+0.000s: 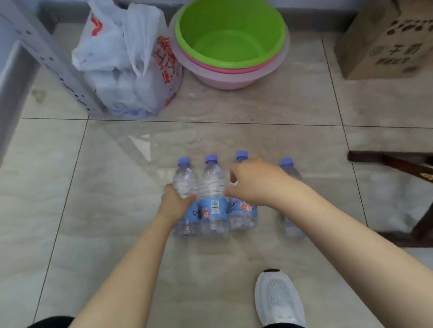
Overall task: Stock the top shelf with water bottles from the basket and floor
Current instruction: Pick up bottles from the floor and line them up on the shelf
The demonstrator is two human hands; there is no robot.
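Floor pickup: the left hand [175,205] curls round the leftmost water bottle [183,181], and the right hand [256,183] grips the third bottle [243,210]. The middle bottle [211,188] stands between the hands, with a fourth bottle [288,166] just beyond the right wrist. The next move likely calls for lifting both held bottles upright, clear of their neighbours.

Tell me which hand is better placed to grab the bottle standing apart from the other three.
Right, probably. The lone bottle stands just beside the right hand, which grips the third bottle; the left hand grips the leftmost bottle, across the row.
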